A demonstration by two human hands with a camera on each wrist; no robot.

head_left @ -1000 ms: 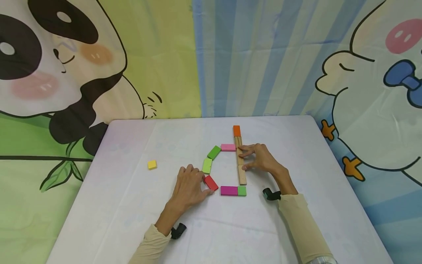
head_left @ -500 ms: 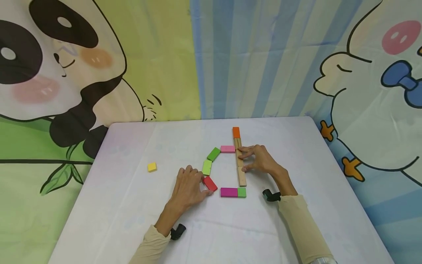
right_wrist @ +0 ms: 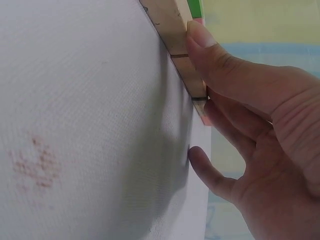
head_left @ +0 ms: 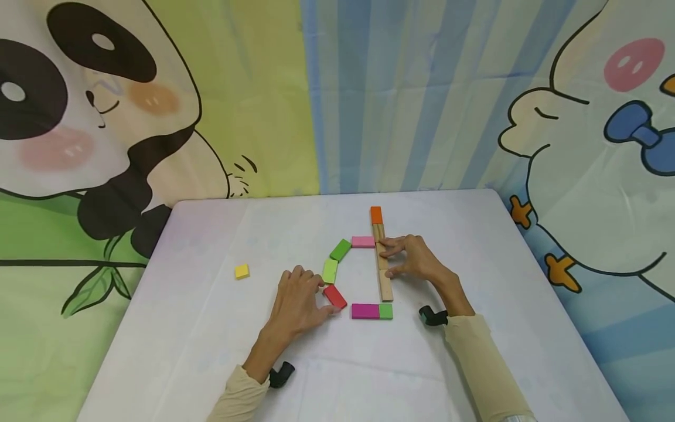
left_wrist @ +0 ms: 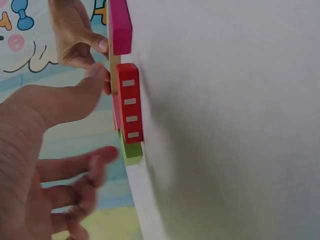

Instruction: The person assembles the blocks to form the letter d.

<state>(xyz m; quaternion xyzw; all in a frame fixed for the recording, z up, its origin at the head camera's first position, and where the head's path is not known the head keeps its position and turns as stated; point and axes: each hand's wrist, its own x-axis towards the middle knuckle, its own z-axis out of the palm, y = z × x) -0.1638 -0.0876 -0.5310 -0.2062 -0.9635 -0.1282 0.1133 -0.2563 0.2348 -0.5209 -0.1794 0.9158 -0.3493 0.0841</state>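
Colored wooden blocks lie in a loop on the white table. My left hand [head_left: 297,302] is over the red block [head_left: 335,296], thumb by its near end and fingertips by its far end. In the left wrist view the thumb and index finger [left_wrist: 111,153] stand spread just above that block. My right hand [head_left: 416,256] touches the upright row of plain wood blocks [head_left: 385,284]. Its thumb [right_wrist: 204,37] rests on the row in the right wrist view, with other fingers farther along; the little finger is spread off. An orange block [head_left: 376,215] tops the row.
A magenta block [head_left: 365,311] and a small green block [head_left: 386,311] lie below the row. Light green [head_left: 329,271], green [head_left: 340,250] and pink [head_left: 362,242] blocks form the loop's left and top. A yellow block [head_left: 242,271] lies apart at left.
The head view has shifted slightly. My left fingertips have drawn back a little from the red block; my right hand stays at the wood row. The blocks keep their layout.
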